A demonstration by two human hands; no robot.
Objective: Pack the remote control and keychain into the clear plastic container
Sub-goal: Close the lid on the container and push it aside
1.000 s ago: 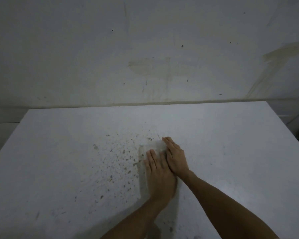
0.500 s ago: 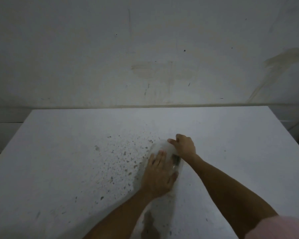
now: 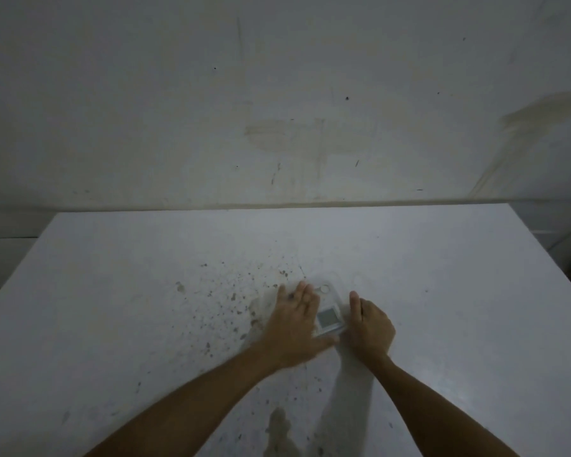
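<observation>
- We judge a slip risk: the clear plastic container (image 3: 331, 306) lies on the speckled white desk (image 3: 459, 308), and uneven pressure could skid it or pop its lid.
- Our left hand (image 3: 294, 328) rests flat, fingers spread, on its left edge.
- Our right hand (image 3: 370, 328) braces its right side, fingers curled; grip unclear.
- A white remote control (image 3: 327, 317) with a grey screen shows inside; we cannot make out the keychain.

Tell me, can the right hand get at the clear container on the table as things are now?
Probably yes: the right hand is already at the right side of the clear container, with nothing between them; the left hand only covers the other side.
</observation>
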